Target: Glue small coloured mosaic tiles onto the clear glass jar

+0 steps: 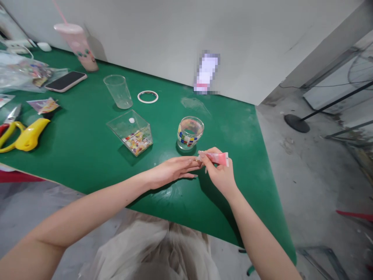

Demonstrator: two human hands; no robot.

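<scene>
My right hand (219, 171) is closed round a small pinkish-red squeeze tube (220, 158), its narrow tip pointing left. My left hand (175, 169) reaches in from the left with fingers stretched out and apart, its fingertips meeting the tube's tip. Whether a tiny piece lies at those fingertips, I cannot tell. Just beyond both hands stands a clear glass cup (190, 132) with rows of coloured mosaic tiles around its side. To the left, a clear angular container (129, 130) holds many small coloured tiles, with a white round bit on its wall.
A clear plastic cup (119, 92) and a white ring (147, 97) lie farther back on the green table (163, 198). Leftward are a phone (66, 81), yellow-handled scissors (27, 136), plastic bags (23, 72) and a pink drink cup (80, 48). A blurred-out screen (206, 73) leans on the wall.
</scene>
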